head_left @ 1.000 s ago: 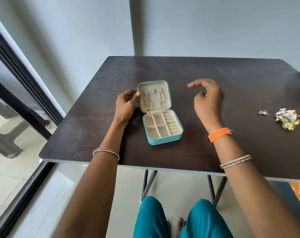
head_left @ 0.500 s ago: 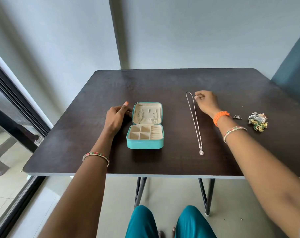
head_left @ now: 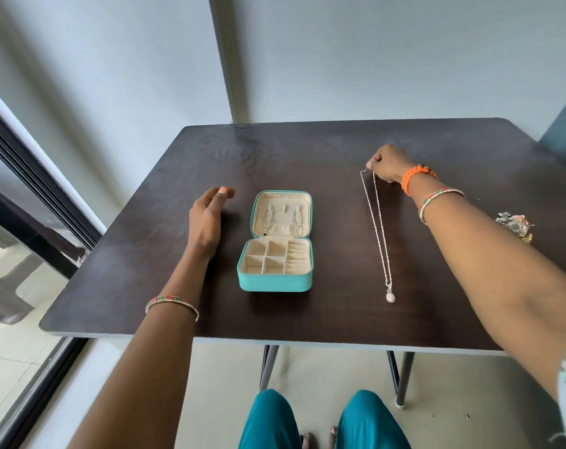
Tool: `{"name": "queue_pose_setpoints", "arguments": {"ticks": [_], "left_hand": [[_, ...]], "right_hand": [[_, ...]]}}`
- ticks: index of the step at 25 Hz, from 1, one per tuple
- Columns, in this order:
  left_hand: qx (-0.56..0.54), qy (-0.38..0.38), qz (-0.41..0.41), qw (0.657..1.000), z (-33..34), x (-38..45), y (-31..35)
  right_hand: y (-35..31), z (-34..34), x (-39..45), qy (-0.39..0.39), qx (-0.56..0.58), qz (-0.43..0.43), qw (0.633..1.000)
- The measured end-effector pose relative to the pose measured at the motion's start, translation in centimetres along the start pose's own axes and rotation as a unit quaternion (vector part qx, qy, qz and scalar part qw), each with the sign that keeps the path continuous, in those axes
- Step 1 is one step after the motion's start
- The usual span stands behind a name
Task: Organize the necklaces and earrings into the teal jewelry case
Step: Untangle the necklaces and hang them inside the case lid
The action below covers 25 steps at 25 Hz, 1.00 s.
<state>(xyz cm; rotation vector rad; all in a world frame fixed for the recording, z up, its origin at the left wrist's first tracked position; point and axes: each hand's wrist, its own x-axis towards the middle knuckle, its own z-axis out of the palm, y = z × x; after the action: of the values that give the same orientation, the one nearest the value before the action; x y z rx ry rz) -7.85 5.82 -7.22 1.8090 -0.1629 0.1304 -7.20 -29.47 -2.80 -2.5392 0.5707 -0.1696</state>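
The right hand (head_left: 385, 163) pinches the far end of a silver necklace (head_left: 377, 228) lying right of the open teal case (head_left: 275, 283). The left hand (head_left: 207, 218) rests relaxed beside the case, holding nothing. The right forearm partly hides a jewelry pile (head_left: 514, 226).

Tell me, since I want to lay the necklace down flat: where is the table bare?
Bare table lies behind the teal case, and between the case and the necklace. Also bare: the near edge in front of both. Crowded: far right, by the earrings pile.

teal case (head_left: 275, 281), cream lining | silver necklace (head_left: 379, 234) | dark-brown table (head_left: 307, 150)
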Motion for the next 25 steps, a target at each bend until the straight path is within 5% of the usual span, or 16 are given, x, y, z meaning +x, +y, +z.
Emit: {"name": "queue_pose_setpoints", "arguments": {"ticks": [9,12,17,22,25], "left_hand": [[-0.231,0.073,-0.125,0.962,-0.9,-2.3,3.2],[-0.159,0.089,-0.030,0.983,-0.8,-4.5,7.2],[-0.148,-0.070,0.148,0.975,2.2,-9.6,18.0],[-0.188,-0.246,0.096,0.946,4.0,-14.0,22.9],[-0.259,-0.247,0.065,0.932,3.7,-16.3,22.8]], "right_hand": [[-5.5,-9.4,-8.8,-0.099,0.253,-0.051,0.961],[-7.8,-12.2,-13.3,-0.130,0.259,-0.090,0.953],[-11.5,-14.9,-20.9,-0.134,0.260,-0.161,0.943],[-13.2,-16.0,-26.3,-0.044,0.221,-0.214,0.950],[-13.2,-17.5,-27.6,0.003,0.269,-0.208,0.940]]}}
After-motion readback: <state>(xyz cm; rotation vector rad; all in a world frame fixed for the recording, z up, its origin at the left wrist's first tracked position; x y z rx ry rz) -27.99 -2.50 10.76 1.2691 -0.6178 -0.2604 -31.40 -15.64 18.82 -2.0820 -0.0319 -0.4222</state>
